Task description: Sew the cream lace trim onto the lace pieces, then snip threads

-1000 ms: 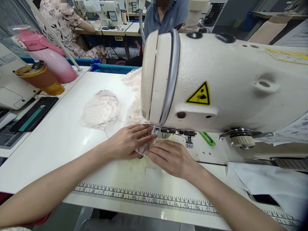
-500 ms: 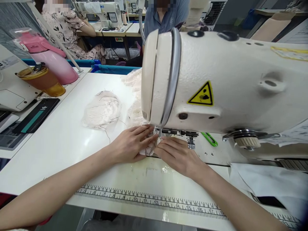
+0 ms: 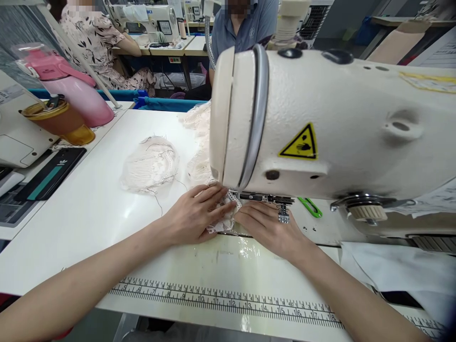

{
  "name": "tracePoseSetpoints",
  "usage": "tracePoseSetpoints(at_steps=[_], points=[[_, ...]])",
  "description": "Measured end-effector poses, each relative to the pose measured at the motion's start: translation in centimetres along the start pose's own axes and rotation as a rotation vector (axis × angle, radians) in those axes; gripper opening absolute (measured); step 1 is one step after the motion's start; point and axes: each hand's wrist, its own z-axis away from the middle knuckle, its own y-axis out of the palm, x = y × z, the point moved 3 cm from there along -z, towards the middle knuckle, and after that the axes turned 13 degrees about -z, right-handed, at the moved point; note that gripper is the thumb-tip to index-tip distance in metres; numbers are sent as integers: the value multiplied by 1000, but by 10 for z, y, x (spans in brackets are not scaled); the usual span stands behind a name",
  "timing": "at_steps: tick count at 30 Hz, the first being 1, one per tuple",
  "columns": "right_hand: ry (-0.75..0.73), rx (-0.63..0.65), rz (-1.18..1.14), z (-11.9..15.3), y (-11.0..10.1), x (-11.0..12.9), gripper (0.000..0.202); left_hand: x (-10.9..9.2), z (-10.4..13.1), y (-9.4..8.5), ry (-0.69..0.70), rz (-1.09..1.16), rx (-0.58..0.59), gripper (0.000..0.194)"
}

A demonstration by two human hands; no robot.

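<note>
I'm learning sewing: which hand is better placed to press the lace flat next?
Probably the left hand: it lies partly over the lace, while the right hand sits by the lace's edge.

White table | sewing machine | lace piece | ruler strip | cloth

The lace under the fingers is thin, openwork cloth, and the round patch on the table looks sheer and crinkled. The tabletop is smooth and glossy, catching bright reflections. The sewing machine has a faintly pebbled, painted-looking shell with a low sheen; the spring beneath is shiny metal. The bottle looks smooth and satiny, the cup like see-through plastic. The white cloth is soft and matt.
</note>
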Motion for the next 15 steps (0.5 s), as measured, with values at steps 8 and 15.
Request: tracePoseSetpoints(at_steps=[8,15], points=[[-30,-81,52,6,5,-10,9,-1,-2,-3,-16,8,-17,54],[13,-88,18,3,3,-9,15,-8,1,-5,94,37,-251,30]])
